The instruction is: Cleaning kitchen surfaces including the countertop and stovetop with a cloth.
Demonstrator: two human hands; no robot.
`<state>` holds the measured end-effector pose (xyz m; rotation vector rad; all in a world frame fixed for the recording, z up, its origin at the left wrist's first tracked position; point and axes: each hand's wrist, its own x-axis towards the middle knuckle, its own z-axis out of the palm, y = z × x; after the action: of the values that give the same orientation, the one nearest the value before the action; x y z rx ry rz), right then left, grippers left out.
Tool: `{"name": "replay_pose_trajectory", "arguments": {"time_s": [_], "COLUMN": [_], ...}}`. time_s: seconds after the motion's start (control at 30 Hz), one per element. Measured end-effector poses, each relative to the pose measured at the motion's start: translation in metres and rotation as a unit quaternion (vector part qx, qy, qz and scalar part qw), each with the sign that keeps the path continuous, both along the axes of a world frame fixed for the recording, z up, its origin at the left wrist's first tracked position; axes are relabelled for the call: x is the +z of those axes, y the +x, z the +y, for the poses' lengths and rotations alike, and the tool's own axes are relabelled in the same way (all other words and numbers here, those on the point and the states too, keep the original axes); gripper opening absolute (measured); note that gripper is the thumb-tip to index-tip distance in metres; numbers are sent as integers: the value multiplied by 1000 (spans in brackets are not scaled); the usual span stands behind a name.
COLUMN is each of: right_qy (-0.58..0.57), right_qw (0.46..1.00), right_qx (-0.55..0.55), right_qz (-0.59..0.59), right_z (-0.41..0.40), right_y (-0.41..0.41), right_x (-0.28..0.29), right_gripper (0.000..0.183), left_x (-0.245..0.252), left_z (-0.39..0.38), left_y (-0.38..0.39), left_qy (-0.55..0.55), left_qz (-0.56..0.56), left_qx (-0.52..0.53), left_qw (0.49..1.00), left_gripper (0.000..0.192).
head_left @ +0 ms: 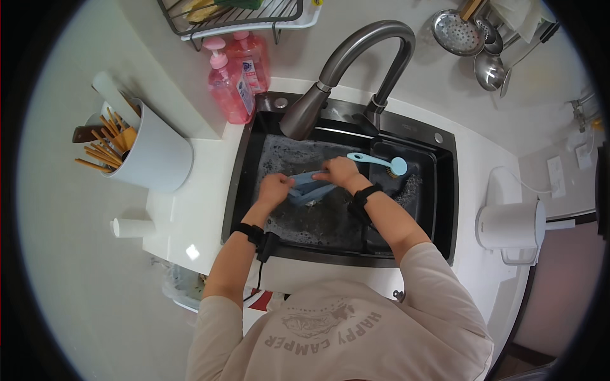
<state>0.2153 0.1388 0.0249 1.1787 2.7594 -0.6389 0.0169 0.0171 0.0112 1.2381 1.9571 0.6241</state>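
A wet blue cloth (pixel 307 188) is stretched between my two hands over the soapy water of a black kitchen sink (pixel 295 253). My left hand (pixel 275 190) pinches its left end between thumb and fingers. At its upper right edge, my right hand (pixel 340 172) grips the fabric. Just beyond my right hand lies a light blue dish brush (pixel 376 159), bristles down, over the sink's right part. Part of the cloth dips into the foamy water, which hides what is below.
A dark metal faucet (pixel 329 71) arches over the sink. Pink soap bottles (pixel 231 90) stand at its back left corner. A white holder (pixel 157 147) with chopsticks and a white cup (pixel 133 228) are on the left. To the right stands a white electric kettle (pixel 510 225); metal ladles (pixel 489 71) hang behind.
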Motion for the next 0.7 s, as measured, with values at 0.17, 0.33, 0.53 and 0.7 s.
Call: {"name": "replay_pose_trajectory", "arguments": {"time_s": [0.17, 0.33, 0.53, 0.7], "right_qy": [-27, -1, -224, -527], "right_qw": [1000, 986, 968, 808], "right_qx": [-1, -160, -61, -208], "right_qz": [-12, -46, -95, 160], "right_z": [19, -8, -29, -63], "right_y": [7, -11, -39, -72], "right_x": [-24, -70, -104, -50], "right_gripper": [41, 46, 57, 56], "left_x": [-25, -34, -19, -69], "left_z": [16, 19, 23, 4], "left_y": [-24, -10, 23, -9], "left_qy": [68, 57, -184, -215], "left_qz": [-94, -148, -355, -436], "left_qx": [116, 168, 264, 336], "left_qw": [987, 973, 878, 806], "left_gripper": [25, 61, 62, 59]}}
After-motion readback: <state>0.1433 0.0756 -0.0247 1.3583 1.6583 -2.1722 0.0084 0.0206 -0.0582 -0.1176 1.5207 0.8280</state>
